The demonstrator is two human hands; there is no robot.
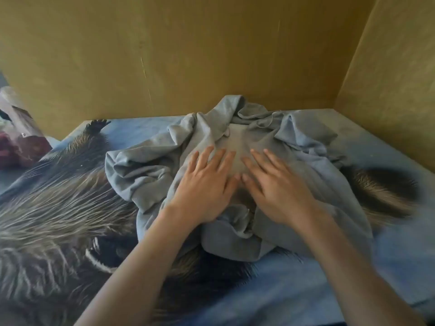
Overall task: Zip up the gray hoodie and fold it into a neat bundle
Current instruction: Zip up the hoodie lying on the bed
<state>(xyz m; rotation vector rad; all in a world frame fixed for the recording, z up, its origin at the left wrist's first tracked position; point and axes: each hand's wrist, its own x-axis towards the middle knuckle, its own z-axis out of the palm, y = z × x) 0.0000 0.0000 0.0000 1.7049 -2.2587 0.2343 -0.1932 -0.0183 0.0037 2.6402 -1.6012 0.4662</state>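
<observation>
While the crumpled gray cotton hoodie is lying bunched on the bed's blue animal-print cover near the yellow wall, the left hand and right hand are pressing it flat. Each grip is lying open, fingers straight, likely smoothing the cloth to find the zipper, which is hidden.

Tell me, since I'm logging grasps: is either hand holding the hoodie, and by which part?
Nothing is held. The left hand and right hand lie flat, fingers straight, pressing on the middle of the crumpled gray hoodie.

free: bed sheet right of hoodie | blocked: wall behind, side wall right
</observation>
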